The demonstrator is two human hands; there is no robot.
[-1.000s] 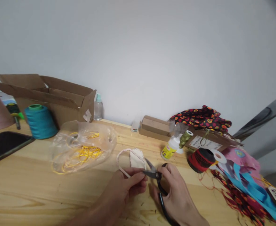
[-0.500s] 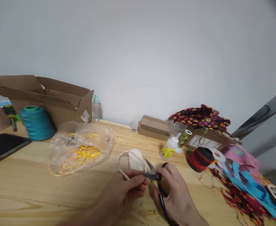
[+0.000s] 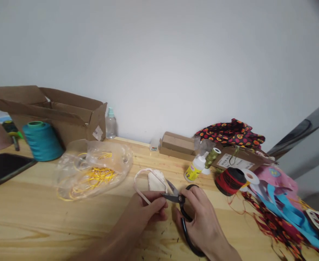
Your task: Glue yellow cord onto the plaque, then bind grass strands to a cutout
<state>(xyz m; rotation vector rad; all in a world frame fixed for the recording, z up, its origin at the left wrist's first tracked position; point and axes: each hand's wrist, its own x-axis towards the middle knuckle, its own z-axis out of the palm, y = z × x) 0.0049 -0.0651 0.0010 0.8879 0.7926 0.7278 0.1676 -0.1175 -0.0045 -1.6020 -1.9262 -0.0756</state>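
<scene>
A pale cloth piece (image 3: 156,181) with a pink strap loop (image 3: 139,180) sits over the wooden table (image 3: 26,217), its strap pinched in the closed left hand (image 3: 145,208). The right hand (image 3: 203,224) grips black-handled scissors (image 3: 179,198), blades parted just beside the cloth. Nearby lie a clear plastic bag (image 3: 118,154) holding yellow cord (image 3: 99,175) and a yellow-labelled glue bottle (image 3: 194,170).

body: person, seen from head camera | left hand (image 3: 145,206): bare, slim fingers, smooth back | right hand (image 3: 200,221): bare, long slender fingers, knuckles faintly visible | left forearm (image 3: 113,241): bare, running off lower frame edge | right forearm (image 3: 222,246): bare, cut off by lower frame edge
</scene>
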